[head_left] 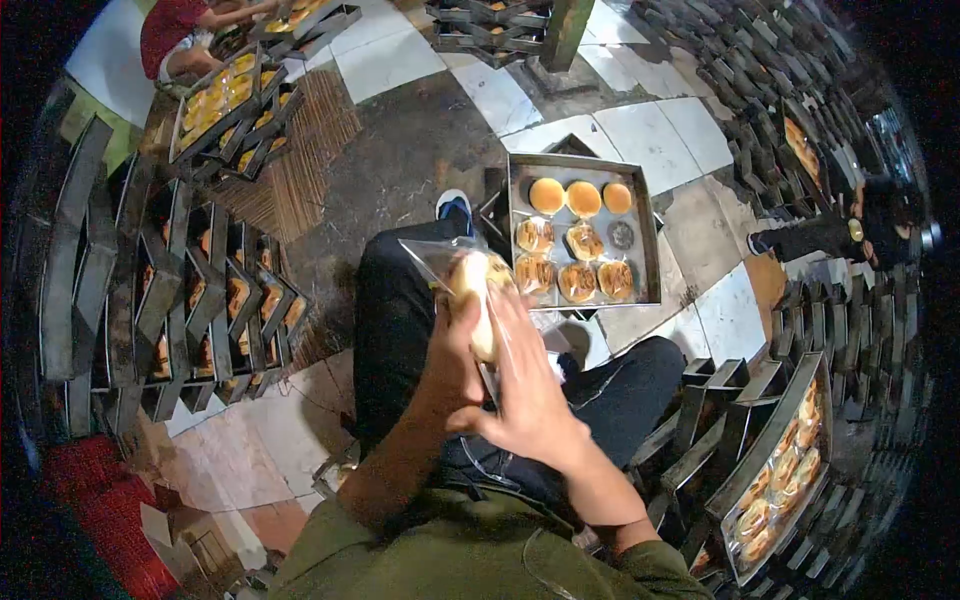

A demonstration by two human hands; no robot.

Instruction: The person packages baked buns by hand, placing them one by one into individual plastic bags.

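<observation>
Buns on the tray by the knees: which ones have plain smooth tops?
The three in the far row of the tray: left bun, middle bun, right bun. They are smooth and golden; the nearer rows look streaked with topping.

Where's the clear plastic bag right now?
Head view, centre: the clear plastic bag is held around a bun by both hands, just left of the metal tray.

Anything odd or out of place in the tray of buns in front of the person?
One thing: in the tray, one slot in the middle row holds only a dark round patch instead of a bun, unlike the filled places around it. Nothing looks spilled.
</observation>
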